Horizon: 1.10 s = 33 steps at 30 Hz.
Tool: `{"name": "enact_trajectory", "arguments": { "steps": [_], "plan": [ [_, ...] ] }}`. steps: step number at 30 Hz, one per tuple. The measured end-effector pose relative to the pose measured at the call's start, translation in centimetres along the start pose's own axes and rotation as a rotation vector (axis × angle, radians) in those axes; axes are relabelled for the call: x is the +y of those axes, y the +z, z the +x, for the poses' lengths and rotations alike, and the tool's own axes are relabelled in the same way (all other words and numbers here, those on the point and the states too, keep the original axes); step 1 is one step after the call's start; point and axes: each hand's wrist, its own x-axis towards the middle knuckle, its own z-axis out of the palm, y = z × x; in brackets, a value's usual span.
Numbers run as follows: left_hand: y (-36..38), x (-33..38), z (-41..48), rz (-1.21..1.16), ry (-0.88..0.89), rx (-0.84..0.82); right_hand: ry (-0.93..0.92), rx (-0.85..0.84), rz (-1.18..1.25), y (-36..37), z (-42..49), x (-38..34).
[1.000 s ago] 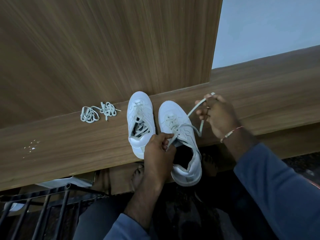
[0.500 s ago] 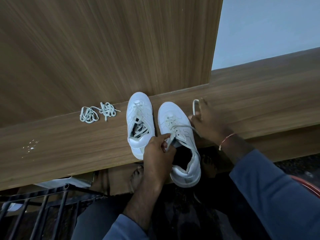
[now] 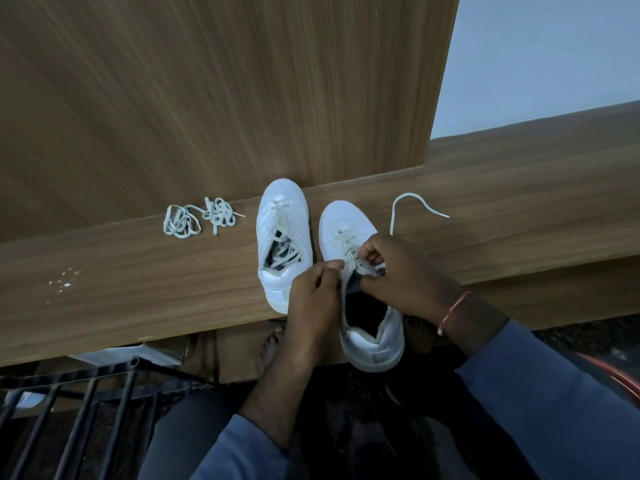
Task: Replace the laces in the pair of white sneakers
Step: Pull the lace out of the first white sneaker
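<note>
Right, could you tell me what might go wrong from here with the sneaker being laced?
1. The right sneaker overhangs the ledge at its heel, so a firm tug from the left hand or right hand might tip it off.
2. The lace has a free end lying loose on the ledge; overpulling may drag it back through an eyelet.

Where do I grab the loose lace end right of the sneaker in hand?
Pinch the loose lace just behind its tip, from above and the right: it lies flat in an arc on the ledge, tip pointing away from the sneaker.
</note>
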Motion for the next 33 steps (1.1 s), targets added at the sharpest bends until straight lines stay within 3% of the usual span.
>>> {"name": "enact_trajectory", "arguments": {
  "steps": [4, 15, 21, 24, 27, 33],
  "plan": [
    [0.4, 0.6, 0.3, 0.015, 0.014, -0.01, -0.029, 0.041, -0.031, 0.3, -0.1, 0.2],
    [0.2, 1.5, 1.7, 0.136, 0.006, -0.116, -0.048, -0.037, 0.014, -0.2, 0.1, 1.0],
    [1.3, 1.5, 1.9, 0.253, 0.14, 0.023, -0.051, -0.019, 0.059, 0.1, 0.1, 1.0],
    [2.0, 1.0, 1.9, 0.123, 0.158, 0.125, -0.031, -0.02, 0.107, 0.0, 0.2, 1.0],
    [1.7, 0.7, 2.0, 0.037, 0.169, 0.119, 0.023, -0.032, 0.195, -0.1, 0.3, 1.2],
    [0.4, 0.5, 2.5, 0.334, 0.166, -0.025, -0.001, -0.01, 0.225, 0.3, 0.3, 1.5]
  ]
}}
